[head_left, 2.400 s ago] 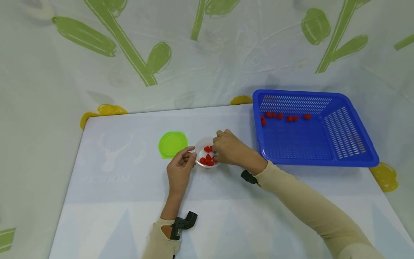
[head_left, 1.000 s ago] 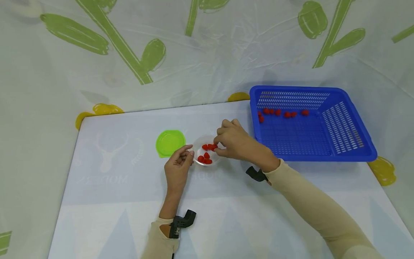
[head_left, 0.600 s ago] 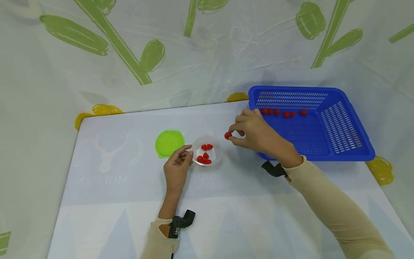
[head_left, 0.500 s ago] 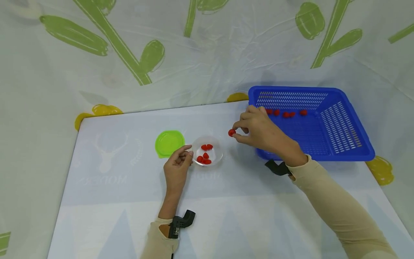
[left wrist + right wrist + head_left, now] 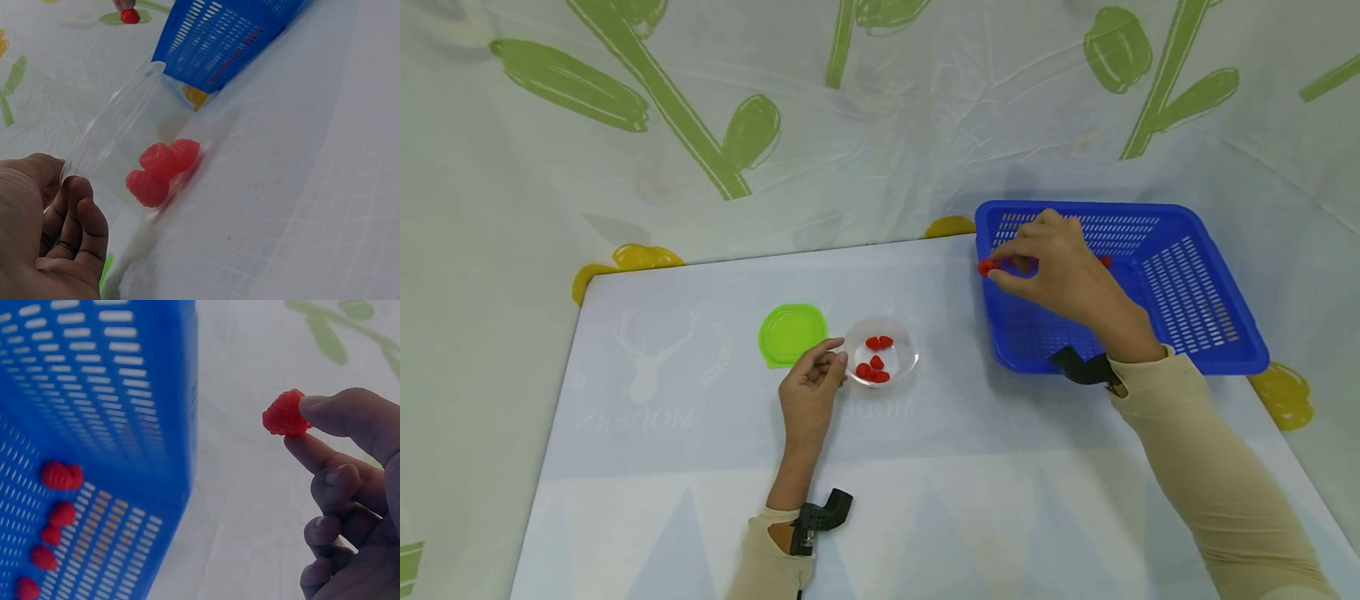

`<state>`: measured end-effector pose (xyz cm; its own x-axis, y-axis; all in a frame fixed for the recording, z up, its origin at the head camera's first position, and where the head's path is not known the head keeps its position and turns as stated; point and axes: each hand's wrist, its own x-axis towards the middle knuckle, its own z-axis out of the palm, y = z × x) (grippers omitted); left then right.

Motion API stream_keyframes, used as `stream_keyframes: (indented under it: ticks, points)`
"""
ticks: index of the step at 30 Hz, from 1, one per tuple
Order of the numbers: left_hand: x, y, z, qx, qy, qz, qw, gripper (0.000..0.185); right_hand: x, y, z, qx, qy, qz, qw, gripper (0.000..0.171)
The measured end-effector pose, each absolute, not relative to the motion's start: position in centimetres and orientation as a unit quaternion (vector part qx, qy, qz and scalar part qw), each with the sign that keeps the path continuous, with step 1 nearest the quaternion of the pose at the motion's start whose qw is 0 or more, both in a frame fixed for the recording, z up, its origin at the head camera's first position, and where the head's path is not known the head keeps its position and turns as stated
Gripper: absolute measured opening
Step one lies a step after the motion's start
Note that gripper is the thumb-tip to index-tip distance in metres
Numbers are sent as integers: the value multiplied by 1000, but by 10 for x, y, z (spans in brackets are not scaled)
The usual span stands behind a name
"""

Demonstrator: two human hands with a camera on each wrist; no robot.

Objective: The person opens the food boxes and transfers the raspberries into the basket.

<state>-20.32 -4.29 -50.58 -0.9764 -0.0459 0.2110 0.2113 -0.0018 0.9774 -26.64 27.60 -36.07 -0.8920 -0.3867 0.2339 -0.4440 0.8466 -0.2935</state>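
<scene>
Between the thumb and forefinger of my right hand (image 5: 1060, 267) is a red raspberry (image 5: 287, 414). In the head view that hand is over the left side of a blue plastic basket (image 5: 1120, 350), where several more raspberries (image 5: 61, 514) lie along the wall. My left hand (image 5: 811, 392) pinches the rim of a clear plastic cup (image 5: 112, 119) at its left side. Several raspberries (image 5: 159, 161) rest on the bottom of the cup. In the head view my right hand hides part of the basket's row of raspberries.
A bright green lid (image 5: 793, 335) lies flat on the table, left of the cup. The white table (image 5: 715, 500) ends at a hanging sheet (image 5: 865, 158) printed with green leaves. Each wrist carries a small black camera (image 5: 823, 518).
My right hand has lifted a raspberry from the cup and carried it right and away to the basket. The left hand has stayed at the cup's rim.
</scene>
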Motion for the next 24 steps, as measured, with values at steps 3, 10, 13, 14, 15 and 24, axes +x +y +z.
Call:
stream_keyframes:
  ticks: [3,10,13,14,15,24]
  points:
    - [-203,-43,-506,-60,-702,-704,91,25,-270,284,-360,186,-964,178,73,16]
    - [-203,-43,-506,-56,-704,-702,91,25,-282,300,-360,145,-976,154,48,19]
    - [-203,-43,-506,-57,-704,-702,92,25,-287,306,-365,134,-981,135,26,21]
    - [-203,-43,-506,-57,-704,-702,93,25,-289,309,-367,131,-983,127,16,22]
    - [-204,-42,-506,-56,-703,-703,93,25,-290,311,-369,129,-984,120,9,23]
    - [-204,-42,-506,-51,-700,-707,92,25,-304,325,-390,119,-988,89,-34,26]
